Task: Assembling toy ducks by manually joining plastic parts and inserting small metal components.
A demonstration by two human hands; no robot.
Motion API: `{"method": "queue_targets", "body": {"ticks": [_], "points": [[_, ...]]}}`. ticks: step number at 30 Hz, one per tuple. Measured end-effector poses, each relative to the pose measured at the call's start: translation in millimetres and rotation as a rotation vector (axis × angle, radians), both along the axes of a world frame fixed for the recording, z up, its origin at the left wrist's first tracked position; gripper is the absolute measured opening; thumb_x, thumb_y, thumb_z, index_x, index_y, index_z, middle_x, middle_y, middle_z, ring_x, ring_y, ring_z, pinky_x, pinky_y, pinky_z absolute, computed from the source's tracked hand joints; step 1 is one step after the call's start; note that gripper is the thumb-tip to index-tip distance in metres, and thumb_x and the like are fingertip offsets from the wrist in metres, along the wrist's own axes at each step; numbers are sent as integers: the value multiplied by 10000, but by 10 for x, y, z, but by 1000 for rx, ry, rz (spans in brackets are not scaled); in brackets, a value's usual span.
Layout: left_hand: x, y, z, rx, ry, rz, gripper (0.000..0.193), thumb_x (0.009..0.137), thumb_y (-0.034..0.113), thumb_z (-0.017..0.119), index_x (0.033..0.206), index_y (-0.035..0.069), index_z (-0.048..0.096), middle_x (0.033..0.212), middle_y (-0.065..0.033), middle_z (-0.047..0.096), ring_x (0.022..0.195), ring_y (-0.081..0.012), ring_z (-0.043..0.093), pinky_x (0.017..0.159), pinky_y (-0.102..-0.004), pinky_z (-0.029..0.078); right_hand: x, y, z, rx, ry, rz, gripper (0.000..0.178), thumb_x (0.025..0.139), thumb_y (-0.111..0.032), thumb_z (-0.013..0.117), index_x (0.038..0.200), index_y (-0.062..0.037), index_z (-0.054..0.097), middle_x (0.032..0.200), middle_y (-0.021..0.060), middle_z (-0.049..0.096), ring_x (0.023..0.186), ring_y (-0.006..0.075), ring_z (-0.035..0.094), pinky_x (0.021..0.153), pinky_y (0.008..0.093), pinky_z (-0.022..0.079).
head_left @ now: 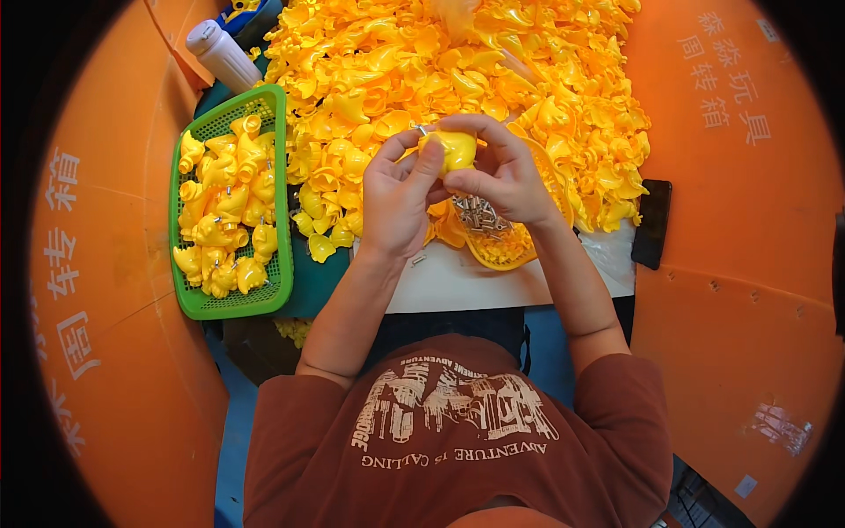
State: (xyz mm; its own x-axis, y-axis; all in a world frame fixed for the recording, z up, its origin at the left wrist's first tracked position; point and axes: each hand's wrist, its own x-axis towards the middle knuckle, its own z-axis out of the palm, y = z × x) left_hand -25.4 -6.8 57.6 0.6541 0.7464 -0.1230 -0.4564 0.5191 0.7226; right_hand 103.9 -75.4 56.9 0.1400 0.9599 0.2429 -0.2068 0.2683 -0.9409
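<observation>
Both my hands hold one glossy yellow plastic toy part (458,151) over the front of a big heap of yellow plastic shells (370,66). My left hand (396,194) is closed on its left side, where a small metal pin (422,129) sticks out by the fingertips. Thumb and fingers of my right hand (515,180) grip the other side. Beneath the right hand sits a yellow-orange basket (519,262) with many short metal pins (480,217) in it, partly hidden by that hand. At left, a green basket (288,211) holds several rounded yellow parts, some with pins showing.
A pale lidded bottle (224,55) stands behind the green basket. On the right lie a dark phone (652,224) and clear plastic film (607,255). Orange panels (731,220) wall both sides. A few loose pins (418,260) rest on the white board (449,289).
</observation>
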Motion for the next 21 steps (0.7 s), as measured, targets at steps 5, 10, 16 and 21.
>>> {"method": "queue_targets", "body": {"ticks": [5,10,16,21], "points": [[82,24,-77,-19,-17,9,290,887,200,578,1071,5,466,883,-127,633,671,-161,642,573,-271,545,-58,-4,-64,-140,289,-49,588,783,-9,643,1298,-1,358,1163,105,510,1021,163,551,829,281,485],[74,-81,-122,-22,-27,58,280,904,198,546,1098,14,461,914,-113,632,694,-152,638,589,-257,535,-89,-79,-170,-103,160,-65,511,799,-23,642,1249,37,408,1116,93,557,980,155,574,841,275,481],[-39,-129,-165,229,156,-33,266,951,204,437,1155,33,447,1040,-82,564,872,-134,593,713,-237,503,-66,-116,-133,-310,585,-42,307,869,-84,573,1144,42,517,1005,79,606,868,115,593,727,231,491],[-23,-304,-295,298,115,8,247,962,173,399,1151,14,414,1066,-85,514,954,-112,519,815,-232,437,-267,-101,-237,-228,189,-352,205,894,-143,552,965,29,636,824,38,644,716,48,562,633,183,447]]}}
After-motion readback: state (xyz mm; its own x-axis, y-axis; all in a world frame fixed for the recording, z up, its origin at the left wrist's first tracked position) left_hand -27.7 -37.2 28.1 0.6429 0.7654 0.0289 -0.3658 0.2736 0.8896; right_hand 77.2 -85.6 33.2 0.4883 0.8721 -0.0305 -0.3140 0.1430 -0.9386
